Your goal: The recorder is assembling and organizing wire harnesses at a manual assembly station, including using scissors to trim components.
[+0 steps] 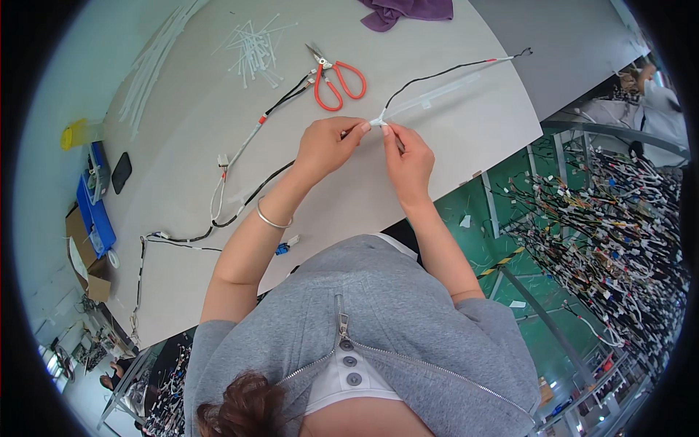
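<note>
A black wire harness (271, 178) runs across the table and up to my hands. My left hand (328, 146) is closed, its thumb and fingers pinching the harness just left of a white wrapped section (377, 121). From the right, my right hand (409, 159) pinches the same white section, fingertips close to those of the left. Beyond the fingers, a thin black branch (437, 73) with a red mark leads to the far right. Whether the white part is tape or a tie, I cannot tell. Red-handled scissors (338, 80) lie just beyond my left hand.
White cable ties (255, 52) lie in a loose pile, with longer white strips (151, 65) at the far left. A purple cloth (404, 11), a dark phone (121, 172) and a blue bin (95, 207) sit around the edges. Many harnesses (597, 255) hang right of the table.
</note>
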Available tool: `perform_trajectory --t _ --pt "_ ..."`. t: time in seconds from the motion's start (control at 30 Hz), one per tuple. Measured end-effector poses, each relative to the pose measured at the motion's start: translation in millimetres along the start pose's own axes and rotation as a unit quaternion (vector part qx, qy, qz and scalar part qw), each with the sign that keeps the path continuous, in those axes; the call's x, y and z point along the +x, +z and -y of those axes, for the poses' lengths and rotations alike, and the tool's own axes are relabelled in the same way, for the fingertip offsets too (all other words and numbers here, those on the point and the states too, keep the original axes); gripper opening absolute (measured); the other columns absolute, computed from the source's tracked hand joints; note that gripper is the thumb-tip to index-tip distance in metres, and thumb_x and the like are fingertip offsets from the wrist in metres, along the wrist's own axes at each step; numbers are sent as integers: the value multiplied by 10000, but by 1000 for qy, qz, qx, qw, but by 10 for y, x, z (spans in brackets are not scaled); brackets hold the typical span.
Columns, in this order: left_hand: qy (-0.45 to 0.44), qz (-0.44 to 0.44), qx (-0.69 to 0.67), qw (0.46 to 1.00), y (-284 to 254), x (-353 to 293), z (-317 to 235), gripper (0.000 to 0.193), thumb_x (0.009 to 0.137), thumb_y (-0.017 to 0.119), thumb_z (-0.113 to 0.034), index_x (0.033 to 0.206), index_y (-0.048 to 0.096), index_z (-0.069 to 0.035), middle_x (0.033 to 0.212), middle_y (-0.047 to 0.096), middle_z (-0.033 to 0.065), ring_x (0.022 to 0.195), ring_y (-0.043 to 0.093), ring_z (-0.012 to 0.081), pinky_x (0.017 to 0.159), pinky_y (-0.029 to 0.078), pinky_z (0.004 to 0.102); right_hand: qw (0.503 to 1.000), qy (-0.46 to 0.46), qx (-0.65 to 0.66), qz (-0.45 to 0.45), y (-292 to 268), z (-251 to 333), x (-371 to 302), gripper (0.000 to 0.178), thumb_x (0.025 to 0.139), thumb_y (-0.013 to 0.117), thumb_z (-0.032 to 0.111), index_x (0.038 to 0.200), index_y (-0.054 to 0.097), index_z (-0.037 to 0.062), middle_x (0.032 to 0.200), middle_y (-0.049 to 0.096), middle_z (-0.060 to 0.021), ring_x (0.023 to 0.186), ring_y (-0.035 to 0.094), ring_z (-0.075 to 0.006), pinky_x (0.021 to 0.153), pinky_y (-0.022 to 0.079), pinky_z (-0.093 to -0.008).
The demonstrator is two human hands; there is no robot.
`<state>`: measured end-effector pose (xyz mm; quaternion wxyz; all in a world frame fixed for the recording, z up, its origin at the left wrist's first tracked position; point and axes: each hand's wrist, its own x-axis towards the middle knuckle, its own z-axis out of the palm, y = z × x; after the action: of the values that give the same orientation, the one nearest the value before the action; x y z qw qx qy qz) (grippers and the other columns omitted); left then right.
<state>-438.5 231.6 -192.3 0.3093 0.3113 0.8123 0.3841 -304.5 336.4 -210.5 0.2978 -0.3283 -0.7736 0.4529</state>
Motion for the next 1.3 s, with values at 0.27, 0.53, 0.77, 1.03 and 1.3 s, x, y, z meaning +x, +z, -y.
perform_trajectory --t 0.27,0.53,0.77,1.03,1.3 --pt "84 -67 20 994 41 -19 -2 266 946 673 -254 1010 734 -3 765 715 83 657 641 117 598 472 270 996 -38 -86 -9 -5 84 35 151 930 683 185 960 732 46 730 649 -105 606 610 -255 552 458 -341" --pt "76 -57 -47 994 28 -51 2 241 957 657 -219 1023 737 -1 758 701 72 647 608 91 609 466 243 995 -53 -83 -12 39 153 58 153 937 673 179 970 734 43 711 636 -121 585 590 -265 551 454 -354" --pt "133 -125 10 983 32 -24 7 216 944 674 -198 1030 736 -9 737 694 80 611 590 107 581 457 240 982 -48 -181 38 19 317 98 152 934 644 206 927 727 80 742 660 -124 639 632 -322 555 478 -399" --pt "167 -166 29 971 -9 -83 -40 181 927 688 -163 1012 737 -11 710 674 86 580 568 121 557 445 261 995 -49 -76 34 57 164 180 167 942 655 208 961 730 60 694 636 -113 571 571 -232 532 441 -345" --pt "144 -141 -40 979 -34 -139 -88 171 916 689 -204 964 741 -48 707 659 87 576 600 205 546 459 320 990 30 100 98 -25 123 217 226 971 649 200 1025 713 -11 634 543 -16 586 419 -69 527 364 -264"
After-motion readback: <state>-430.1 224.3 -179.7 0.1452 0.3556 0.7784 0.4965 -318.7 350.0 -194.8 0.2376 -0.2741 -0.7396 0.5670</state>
